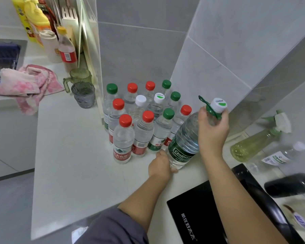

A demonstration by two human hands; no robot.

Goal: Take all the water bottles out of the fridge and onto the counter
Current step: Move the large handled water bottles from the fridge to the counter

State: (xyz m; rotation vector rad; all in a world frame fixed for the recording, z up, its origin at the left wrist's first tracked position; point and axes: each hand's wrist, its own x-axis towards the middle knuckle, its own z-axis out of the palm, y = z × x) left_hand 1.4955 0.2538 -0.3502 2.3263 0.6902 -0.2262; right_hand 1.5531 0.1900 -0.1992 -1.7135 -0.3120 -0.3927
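Note:
A large clear water bottle [184, 143] with a green label, white cap and green carry handle leans tilted over the white counter [74, 155]. My right hand [212, 131] grips its neck just below the cap. My left hand [159, 164] holds its base near the counter top. Right beside it, against the tiled corner, stands a cluster of several small water bottles [141, 118] with red, green and white caps. The fridge is out of view.
Two glass cups [82, 85] stand left of the cluster, with a pink towel [25, 85] and sauce bottles [67, 50] further left. A black induction hob [209, 213] lies near the front right. A green spray bottle [257, 140] and a clear bottle [280, 156] lie at the right.

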